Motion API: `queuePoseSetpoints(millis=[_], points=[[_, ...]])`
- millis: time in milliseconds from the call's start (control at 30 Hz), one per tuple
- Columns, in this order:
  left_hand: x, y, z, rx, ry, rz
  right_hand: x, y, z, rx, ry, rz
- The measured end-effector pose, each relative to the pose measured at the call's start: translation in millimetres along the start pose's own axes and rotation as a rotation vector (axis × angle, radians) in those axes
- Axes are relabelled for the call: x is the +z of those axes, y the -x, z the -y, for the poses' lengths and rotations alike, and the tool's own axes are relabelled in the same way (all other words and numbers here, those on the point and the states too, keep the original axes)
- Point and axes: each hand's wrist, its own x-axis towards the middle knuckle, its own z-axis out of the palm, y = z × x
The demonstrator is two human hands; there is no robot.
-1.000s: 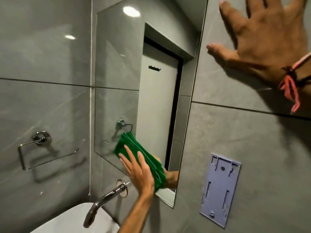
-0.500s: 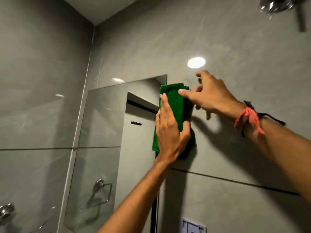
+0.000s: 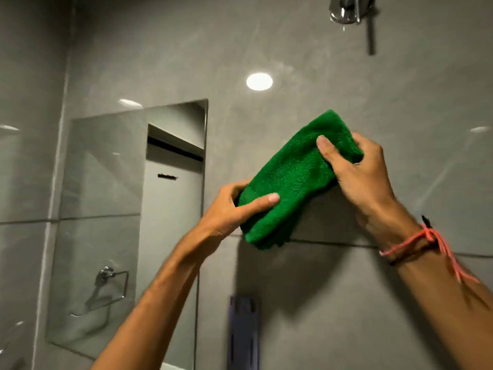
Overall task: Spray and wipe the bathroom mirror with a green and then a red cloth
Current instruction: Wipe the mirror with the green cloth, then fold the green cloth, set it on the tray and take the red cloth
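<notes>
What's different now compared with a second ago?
The cloth has left the mirror and moved right, over the wall. The right hand, earlier flat on the wall, now grips it too. The left hand still holds it.

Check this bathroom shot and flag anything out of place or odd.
One thing: the green cloth is off the mirror, held folded in both the left hand and right hand in front of the grey wall tile. Nothing looks spilled or broken.

Both arms raised, left hand (image 3: 234, 206) and right hand (image 3: 360, 172) clenched, thumbs forward.
</notes>
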Motion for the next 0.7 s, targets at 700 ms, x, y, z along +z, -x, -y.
queuePoseSetpoints(millis=[700], points=[[164, 364, 145, -1.235, 0.589, -0.054, -198, 462, -66, 1.173, 0.115, -0.069]])
